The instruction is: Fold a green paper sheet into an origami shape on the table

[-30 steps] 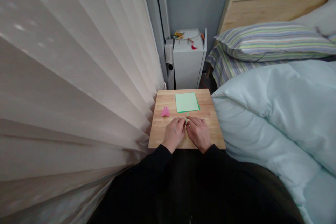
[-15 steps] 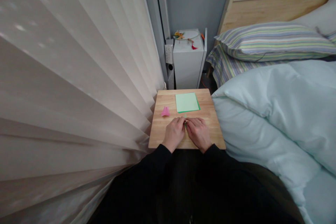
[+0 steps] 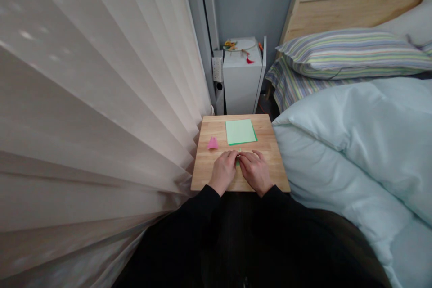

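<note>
My left hand (image 3: 223,170) and right hand (image 3: 255,170) met over the near half of the table (image 3: 203,177), each pinching a small green strip (image 3: 237,162) between thumb and fingers; my fingers hid most of it. A second earlier, its tip had poked out further toward the table's far side. Now only a sliver showed there, and more green showed under my fingers, toward the table's near edge. I took this to mean that I was shifting the strip in my grip, with neither hand letting go. The green sheets (image 3: 240,130) lay at the table's far side, and the pink piece (image 3: 213,143) near its left edge, both untouched.
</note>
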The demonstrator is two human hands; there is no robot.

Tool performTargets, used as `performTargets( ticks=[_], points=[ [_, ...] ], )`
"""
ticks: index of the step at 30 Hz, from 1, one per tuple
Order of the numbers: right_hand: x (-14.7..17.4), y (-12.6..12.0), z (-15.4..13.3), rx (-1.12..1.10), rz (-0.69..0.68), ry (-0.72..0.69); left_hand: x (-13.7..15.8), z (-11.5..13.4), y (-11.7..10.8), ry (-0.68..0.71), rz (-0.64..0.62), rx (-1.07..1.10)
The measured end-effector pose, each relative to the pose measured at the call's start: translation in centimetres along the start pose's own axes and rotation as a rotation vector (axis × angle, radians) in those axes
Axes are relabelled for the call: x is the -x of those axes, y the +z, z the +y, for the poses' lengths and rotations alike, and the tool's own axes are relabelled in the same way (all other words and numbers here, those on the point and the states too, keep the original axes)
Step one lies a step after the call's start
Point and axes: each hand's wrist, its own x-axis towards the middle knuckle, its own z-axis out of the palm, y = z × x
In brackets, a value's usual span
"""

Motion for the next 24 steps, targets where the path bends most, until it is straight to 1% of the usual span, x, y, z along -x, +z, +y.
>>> performTargets(
  ticks=[6,13,21,24],
  points=[
    [0.03,0.11,0.13,-0.007,-0.001,0.000,0.01,-0.09,0.16,0.004,0.005,-0.010],
    [-0.03,-0.03,0.17,-0.050,0.001,-0.007,-0.03,0.19,0.08,-0.025,0.051,0.061],
    [-0.43,-0.51,0.27,-0.004,-0.007,0.021,-0.06,0.23,-0.21,-0.038,0.065,0.063],
    [-0.36,-0.43,0.22,0.000,0.017,0.039,-0.05,0.22,-0.10,-0.051,0.076,0.090]
  ],
)
